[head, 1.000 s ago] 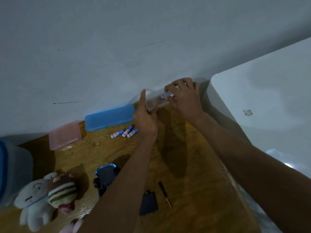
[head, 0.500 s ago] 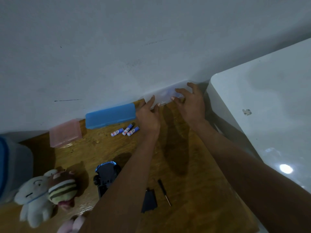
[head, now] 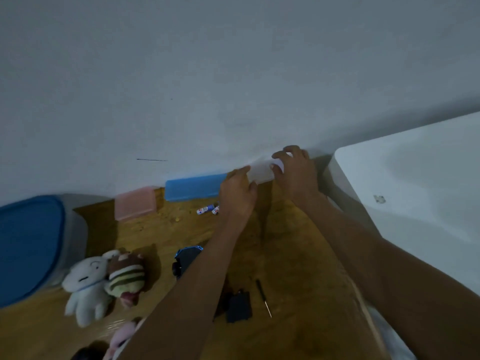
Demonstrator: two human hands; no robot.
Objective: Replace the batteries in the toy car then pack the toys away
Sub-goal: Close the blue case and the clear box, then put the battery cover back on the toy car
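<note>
Both hands rest on a small clear plastic box (head: 262, 172) at the back of the wooden table (head: 298, 268), against the wall. My left hand (head: 237, 194) holds its left end and my right hand (head: 296, 172) presses on its right end and lid. Loose blue-and-white batteries (head: 206, 209) lie just left of my left hand. The dark toy car (head: 185, 258) lies upturned under my left forearm. Its black battery cover (head: 239, 305) and a small screwdriver (head: 262, 296) lie nearer to me. Plush toys (head: 104, 281) lie at the front left.
A blue box (head: 193, 187) and a pink box (head: 135, 202) stand along the wall. A large tub with a blue lid (head: 26, 245) fills the left edge. A white surface (head: 415, 193) adjoins the table on the right. A pink plush (head: 122, 336) sits at the bottom edge.
The lid of the clear box has come down from open to shut under my right hand. The view has swung right, bringing the blue-lidded tub further into the frame.
</note>
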